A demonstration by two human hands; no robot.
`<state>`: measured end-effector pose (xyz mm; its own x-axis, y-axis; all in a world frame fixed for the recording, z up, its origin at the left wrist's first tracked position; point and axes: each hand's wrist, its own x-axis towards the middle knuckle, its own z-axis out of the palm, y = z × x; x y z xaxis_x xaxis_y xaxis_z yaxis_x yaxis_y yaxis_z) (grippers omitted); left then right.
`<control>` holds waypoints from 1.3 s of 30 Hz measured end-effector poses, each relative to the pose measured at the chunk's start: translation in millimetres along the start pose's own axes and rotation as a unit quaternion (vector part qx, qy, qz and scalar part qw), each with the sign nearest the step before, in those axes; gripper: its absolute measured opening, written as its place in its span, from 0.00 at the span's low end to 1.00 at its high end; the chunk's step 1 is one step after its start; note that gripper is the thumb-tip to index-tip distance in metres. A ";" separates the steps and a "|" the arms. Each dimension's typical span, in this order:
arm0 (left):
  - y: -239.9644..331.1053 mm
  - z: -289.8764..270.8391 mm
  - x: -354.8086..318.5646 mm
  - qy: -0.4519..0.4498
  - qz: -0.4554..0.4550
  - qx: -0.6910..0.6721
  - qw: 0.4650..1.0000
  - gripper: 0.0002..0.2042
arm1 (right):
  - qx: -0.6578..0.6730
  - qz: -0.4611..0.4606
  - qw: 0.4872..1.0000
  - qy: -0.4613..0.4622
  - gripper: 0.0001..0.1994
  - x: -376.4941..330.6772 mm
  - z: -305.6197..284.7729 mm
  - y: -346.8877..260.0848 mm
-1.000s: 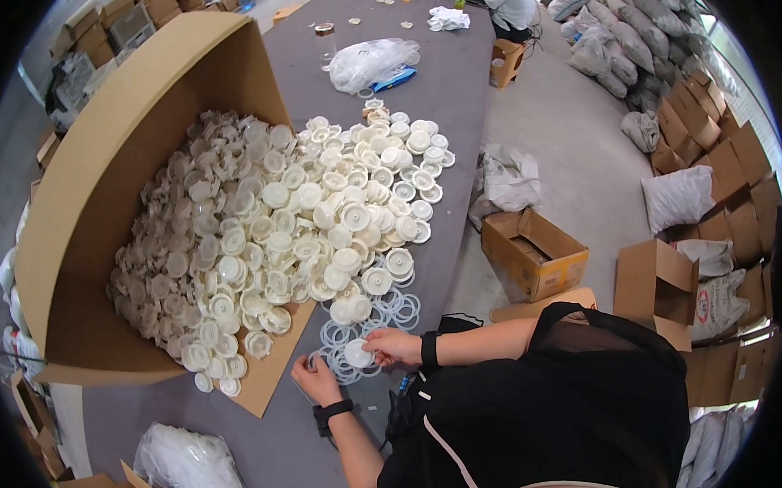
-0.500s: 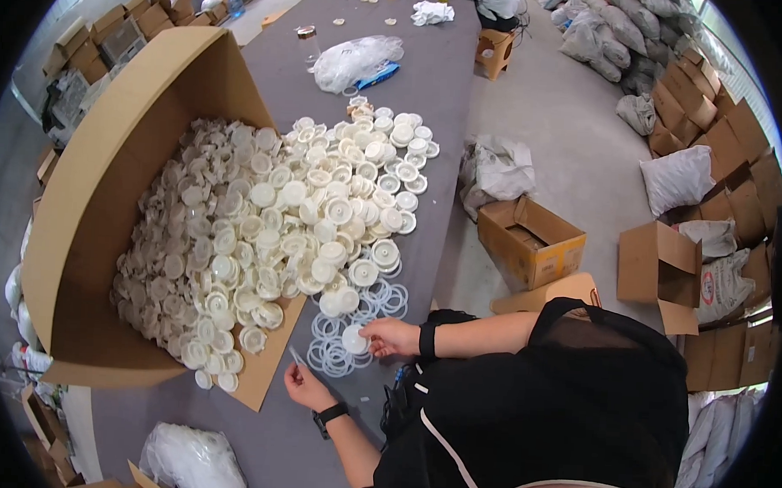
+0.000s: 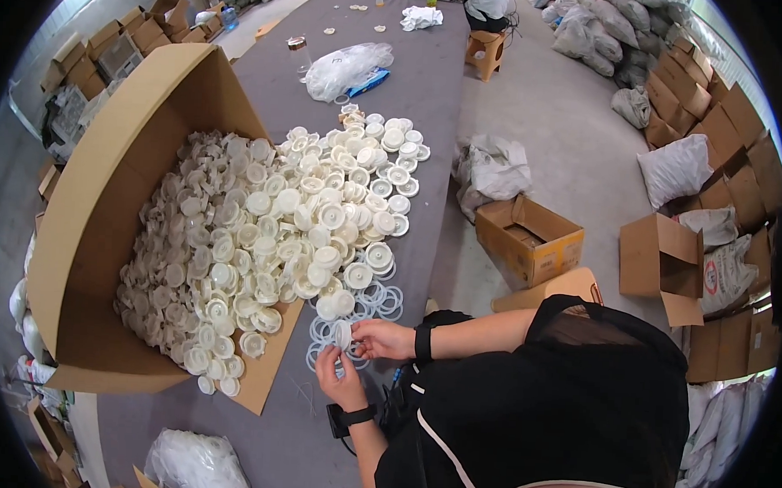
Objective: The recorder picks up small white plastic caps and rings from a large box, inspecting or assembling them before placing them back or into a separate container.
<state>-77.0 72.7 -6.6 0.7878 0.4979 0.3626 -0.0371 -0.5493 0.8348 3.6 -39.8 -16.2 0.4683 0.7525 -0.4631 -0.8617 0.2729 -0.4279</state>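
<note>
A round white plastic cap (image 3: 343,333) is pinched by its edge in my right hand (image 3: 387,341), above several loose translucent rings (image 3: 380,305) on the grey table. My left hand (image 3: 340,380) is up against the lower side of this cap, fingers curled in. What lies between the left fingertips is too small to make out. Right beyond both hands spreads a big heap of similar white caps (image 3: 323,210), spilling out of a tipped cardboard box (image 3: 69,230) onto its flap.
A clear plastic bag (image 3: 196,462) lies at the near left of the table (image 3: 425,62). Farther up are another plastic bag (image 3: 346,70), a glass jar (image 3: 298,55) and crumpled white paper (image 3: 421,18). On the floor at right stand open cartons (image 3: 531,241). A person (image 3: 484,4) sits at the far end.
My left hand has moved right and up from the box flap to the cap, bringing along the thin translucent piece it held. The right hand has shifted slightly left, its cap now tilted more edge-on.
</note>
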 end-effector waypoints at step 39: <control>-30.3 -21.5 2.7 -0.159 -0.484 -0.388 0.768 0.16 | -0.090 0.034 0.979 -0.177 0.17 -3.6 4.5 19.2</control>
<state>-87.0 105.1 -22.0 0.7828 0.1632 -0.6005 0.4031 0.6022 0.6892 -15.5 -34.6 -19.2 0.2858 0.9350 -0.2100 -0.8255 0.1290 -0.5494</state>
